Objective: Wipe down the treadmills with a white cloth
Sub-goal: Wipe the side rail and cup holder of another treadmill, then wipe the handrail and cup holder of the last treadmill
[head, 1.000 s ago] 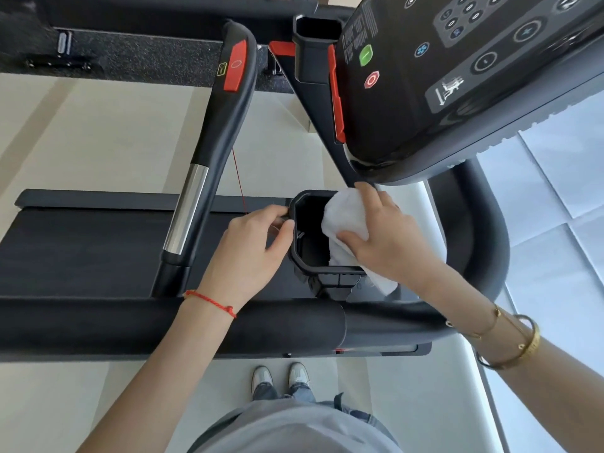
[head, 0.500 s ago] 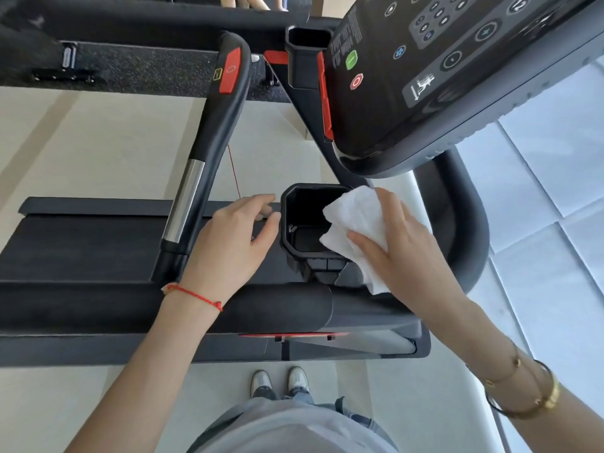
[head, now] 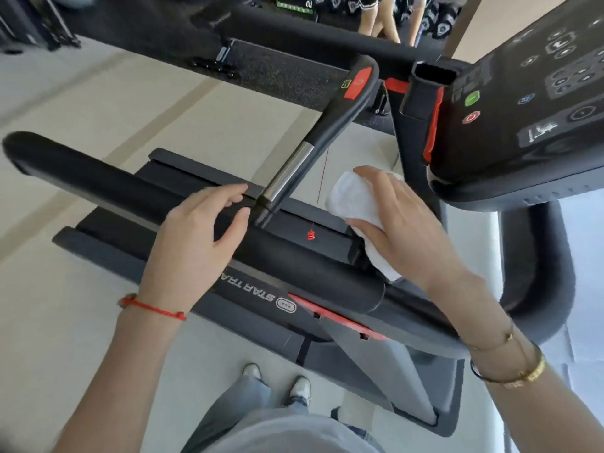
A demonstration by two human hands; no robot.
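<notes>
The black treadmill fills the view, with its console (head: 523, 125) at upper right and a padded front handrail (head: 124, 188) running across. An inner handle with a chrome section (head: 287, 178) slants down to the rail. My right hand (head: 405, 223) grips a bunched white cloth (head: 349, 197) just below the console's left corner, thumb under it and fingers over it. The cup holder is hidden beneath that hand and the cloth. My left hand (head: 199, 233) hovers over the handrail by the foot of the chrome handle, fingers loosely curled and holding nothing.
A red safety clip (head: 310, 236) hangs on a thin red cord between my hands. The treadmill deck (head: 98, 246) lies below the rail. My shoes (head: 277, 384) stand on pale floor. Someone's legs (head: 376, 14) show at the top, past another black machine.
My left hand let go of the cup holder rim and moved left to the handrail. My right hand lifted the cloth up out of the cup holder. The view swung left.
</notes>
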